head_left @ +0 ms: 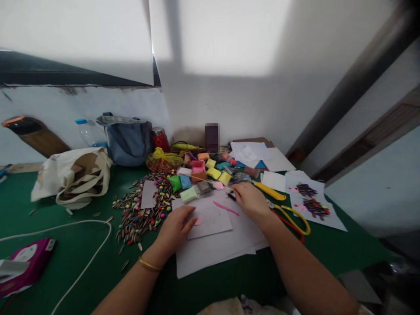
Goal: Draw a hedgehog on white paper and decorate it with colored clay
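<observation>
My left hand [175,227] rests on a small sheet of paper [213,221], its fingers pressed down beside a flat pink clay disc [198,221]. My right hand [251,199] lies further right at the top edge of the white sheets [216,249], its fingers curled on a small dark object I cannot make out. A pink clay tool [225,208] lies on the paper between the hands. Several coloured clay packets [200,173] sit just beyond.
A heap of sunflower seeds and coloured beads [142,208] lies left of the paper. Yellow-handled scissors [293,216], a yellow knife [271,191] and seed pictures [310,199] lie to the right. Bags [74,175], a bottle [90,133], a white cord [88,258] and a pink box [24,262] occupy the green table [82,227].
</observation>
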`<state>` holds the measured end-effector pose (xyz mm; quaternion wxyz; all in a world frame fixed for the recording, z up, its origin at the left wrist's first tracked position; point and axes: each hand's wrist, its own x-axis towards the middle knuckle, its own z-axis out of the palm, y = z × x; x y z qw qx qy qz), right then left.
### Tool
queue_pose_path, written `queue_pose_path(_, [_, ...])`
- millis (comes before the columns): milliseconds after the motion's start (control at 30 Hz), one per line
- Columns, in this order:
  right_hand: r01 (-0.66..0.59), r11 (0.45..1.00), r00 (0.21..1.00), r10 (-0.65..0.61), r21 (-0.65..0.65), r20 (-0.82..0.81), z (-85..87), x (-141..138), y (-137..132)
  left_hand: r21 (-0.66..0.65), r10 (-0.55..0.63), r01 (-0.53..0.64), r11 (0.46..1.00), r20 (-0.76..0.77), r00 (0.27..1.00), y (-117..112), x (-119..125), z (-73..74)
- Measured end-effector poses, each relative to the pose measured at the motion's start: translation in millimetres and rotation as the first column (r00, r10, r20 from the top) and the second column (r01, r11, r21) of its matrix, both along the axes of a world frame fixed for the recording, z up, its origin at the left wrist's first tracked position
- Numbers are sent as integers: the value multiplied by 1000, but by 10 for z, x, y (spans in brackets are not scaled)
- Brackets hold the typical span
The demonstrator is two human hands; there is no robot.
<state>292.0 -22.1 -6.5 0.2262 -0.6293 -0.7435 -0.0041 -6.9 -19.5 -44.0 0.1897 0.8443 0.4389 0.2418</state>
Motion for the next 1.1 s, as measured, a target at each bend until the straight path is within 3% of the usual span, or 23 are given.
queue_pose_path(100, [87, 995, 995, -84, -56, 53, -158, 149, 100, -2, 2, -2, 1000, 12, 1000, -1, 7, 8])
queue_pose_path(300, [15, 999, 997, -11, -52, 76, -246, 11, 36, -8, 12, -11, 1000, 24, 1000, 8, 15, -16])
queue_pose_path(467, [-53, 996, 999, 54, -71, 8, -197, -95, -38, 1, 30, -30, 1000, 25, 999, 12, 18, -29])
queue_pose_path(633, [-271, 947, 962, 272, -174, -18, -78, -187, -152, 10, 32, -32, 999, 19, 999, 3, 24, -8])
queue_pose_path(700, [-295, 934, 953, 303, -199, 7, -58, -237, -186, 18, 27, -27, 999, 13, 1000, 2, 25, -3])
queue_pose_path(800, [-242, 947, 961, 264, -212, 85, -70, -268, -197, 37, 22, -22, 999, 4, 1000, -1, 22, -3])
queue_pose_path(1000, [26, 983, 977, 14, -184, 214, -122, -144, -151, 36, 16, -16, 999, -23, 1000, -26, 20, 20])
queue_pose_path(1100, [54, 980, 978, -12, -194, 209, -135, -102, -140, 32, 19, -18, 999, -24, 1000, -30, 18, 18])
